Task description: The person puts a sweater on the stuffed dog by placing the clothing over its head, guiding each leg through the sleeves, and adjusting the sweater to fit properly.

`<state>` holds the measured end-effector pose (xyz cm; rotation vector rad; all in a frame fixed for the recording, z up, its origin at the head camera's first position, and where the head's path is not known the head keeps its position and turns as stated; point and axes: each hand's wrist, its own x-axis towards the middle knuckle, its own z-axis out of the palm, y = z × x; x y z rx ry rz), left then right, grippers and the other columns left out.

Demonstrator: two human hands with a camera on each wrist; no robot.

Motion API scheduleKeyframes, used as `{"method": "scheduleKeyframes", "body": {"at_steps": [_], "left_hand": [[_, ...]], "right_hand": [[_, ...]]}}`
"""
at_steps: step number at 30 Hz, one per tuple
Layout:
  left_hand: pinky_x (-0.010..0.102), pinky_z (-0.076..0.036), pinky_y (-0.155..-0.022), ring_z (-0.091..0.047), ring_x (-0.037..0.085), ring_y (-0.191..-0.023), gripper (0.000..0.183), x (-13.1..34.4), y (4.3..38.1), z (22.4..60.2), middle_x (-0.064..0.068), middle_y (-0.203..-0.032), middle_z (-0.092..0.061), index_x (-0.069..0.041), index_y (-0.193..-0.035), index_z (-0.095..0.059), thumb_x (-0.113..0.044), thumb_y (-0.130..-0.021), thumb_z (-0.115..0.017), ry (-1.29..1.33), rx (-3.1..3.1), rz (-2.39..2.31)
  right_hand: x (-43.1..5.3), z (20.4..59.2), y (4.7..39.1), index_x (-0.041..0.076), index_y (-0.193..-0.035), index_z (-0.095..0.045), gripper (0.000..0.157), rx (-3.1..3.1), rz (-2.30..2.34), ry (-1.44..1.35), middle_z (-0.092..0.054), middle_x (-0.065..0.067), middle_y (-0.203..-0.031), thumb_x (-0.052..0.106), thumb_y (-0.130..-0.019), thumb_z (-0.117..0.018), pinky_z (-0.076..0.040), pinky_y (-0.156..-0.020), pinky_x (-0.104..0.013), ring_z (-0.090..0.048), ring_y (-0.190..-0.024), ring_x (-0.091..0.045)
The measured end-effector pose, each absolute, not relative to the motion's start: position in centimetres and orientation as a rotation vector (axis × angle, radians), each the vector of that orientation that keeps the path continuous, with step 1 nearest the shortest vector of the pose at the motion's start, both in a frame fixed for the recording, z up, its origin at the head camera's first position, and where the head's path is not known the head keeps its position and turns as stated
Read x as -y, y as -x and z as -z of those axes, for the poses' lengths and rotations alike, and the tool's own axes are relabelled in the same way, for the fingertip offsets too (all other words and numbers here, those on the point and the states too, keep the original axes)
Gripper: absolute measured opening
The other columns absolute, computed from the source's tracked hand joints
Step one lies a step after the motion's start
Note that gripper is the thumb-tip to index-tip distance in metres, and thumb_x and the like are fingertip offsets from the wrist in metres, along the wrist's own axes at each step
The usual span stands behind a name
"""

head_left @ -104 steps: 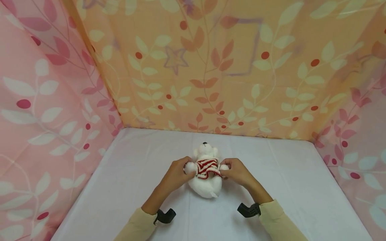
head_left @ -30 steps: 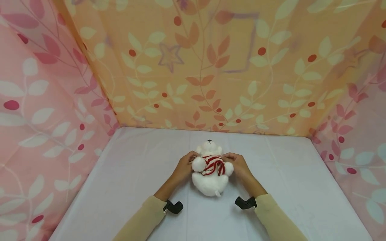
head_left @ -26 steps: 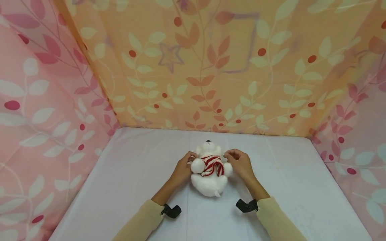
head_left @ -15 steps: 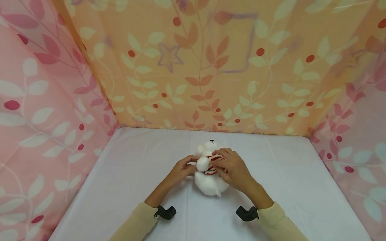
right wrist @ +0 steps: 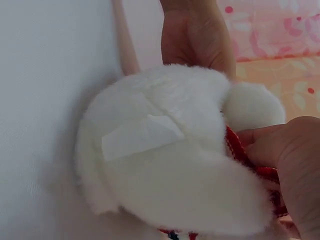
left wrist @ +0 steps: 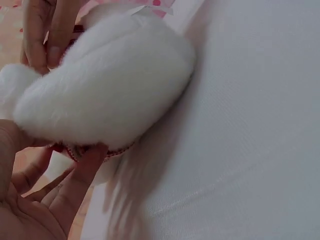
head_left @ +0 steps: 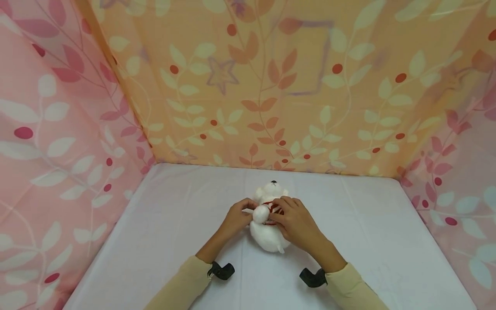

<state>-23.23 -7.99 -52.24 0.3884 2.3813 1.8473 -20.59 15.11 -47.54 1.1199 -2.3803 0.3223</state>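
A white plush bear lies on its back on the table, black nose toward the far side, wearing a red-and-white striped sweater. My left hand holds the bear's left-lying side, by its round paw; in the left wrist view its fingers are at the sweater's red hem. My right hand reaches across the chest and pinches the sweater, covering the other paw. In the right wrist view the right hand is at the red trim, and a white tag shows on the bear's bottom.
The white-covered table meets a yellow leaf-print cloth at the back. Pink printed cloths stand at both sides. A black wrist camera sits on each wrist, below tan sleeves.
My right hand has moved from the bear's right side onto its chest and taken hold of the sweater. The left hand stays at its side. The bear has turned slightly.
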Motion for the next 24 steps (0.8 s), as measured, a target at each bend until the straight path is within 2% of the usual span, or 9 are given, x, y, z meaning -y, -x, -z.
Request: {"method": "scheduleKeyframes", "body": {"at_steps": [4, 7, 10, 15, 19, 24], "left_hand": [[0.027, -0.052, -0.062, -0.063, 0.011, -0.068, 0.007, 7.7, 23.0, 52.5, 0.006, -0.1, -0.068, -0.008, -0.093, -0.066, -0.007, -0.086, -0.067, -0.317, -2.459, -1.824], [0.028, -0.054, -0.06, -0.062, 0.01, -0.065, 0.003, 7.9, 22.5, 52.5, 0.006, -0.092, -0.068, -0.004, -0.089, -0.067, -0.005, -0.09, -0.064, -0.327, -2.421, -1.824], [0.033, -0.059, -0.065, -0.067, 0.009, -0.07, 0.011, 8.5, 22.0, 52.7, 0.01, -0.093, -0.071, 0.003, -0.095, -0.072, -0.004, -0.094, -0.063, -0.393, -2.322, -1.842], [0.035, -0.061, -0.074, -0.072, 0.012, -0.081, 0.02, 9.8, 21.5, 53.1, 0.02, -0.106, -0.073, 0.008, -0.109, -0.074, -0.002, -0.092, -0.072, -0.522, -2.178, -1.862], [0.031, -0.06, -0.075, -0.073, 0.013, -0.084, 0.023, 10.3, 21.6, 53.3, 0.018, -0.109, -0.074, 0.005, -0.112, -0.075, -0.005, -0.091, -0.075, -0.604, -2.168, -1.873], [0.026, -0.058, -0.074, -0.073, 0.012, -0.084, 0.022, 10.0, 21.7, 53.0, 0.012, -0.108, -0.075, -0.002, -0.111, -0.078, -0.01, -0.091, -0.077, -0.699, -2.272, -1.836]], "right_hand": [[-15.8, 47.7, 20.2, 0.015, -0.102, -0.079, 0.023, 2.293, -0.526, -1.051, -0.066, -0.009, -0.117, 0.01, -0.08, -0.084, -0.048, -0.093, -0.049, -0.058, -0.113, -0.029], [-16.6, 47.8, 19.6, 0.007, -0.101, -0.077, 0.024, 2.156, -0.738, -0.926, -0.069, -0.007, -0.108, 0.007, -0.078, -0.083, -0.052, -0.087, -0.042, -0.062, -0.103, -0.026], [-17.6, 48.2, 18.8, 0.006, -0.096, -0.075, 0.02, 2.078, -0.867, -0.788, -0.071, -0.002, -0.093, 0.001, -0.078, -0.081, -0.055, -0.073, -0.032, -0.064, -0.085, -0.018], [-19.1, 49.1, 17.7, 0.01, -0.088, -0.077, 0.017, 2.207, -0.916, -0.744, -0.07, 0.007, -0.078, -0.002, -0.077, -0.083, -0.049, -0.055, -0.02, -0.057, -0.064, -0.002], [-19.5, 49.5, 17.4, 0.008, -0.092, -0.08, 0.017, 2.293, -0.909, -0.774, -0.075, 0.003, -0.083, 0.0, -0.077, -0.085, -0.049, -0.055, -0.019, -0.061, -0.064, 0.0], [-19.0, 49.5, 17.3, 0.004, -0.095, -0.079, 0.022, 2.364, -0.989, -0.68, -0.077, -0.004, -0.086, 0.0, -0.075, -0.087, -0.055, -0.06, -0.02, -0.071, -0.07, -0.006]]}}
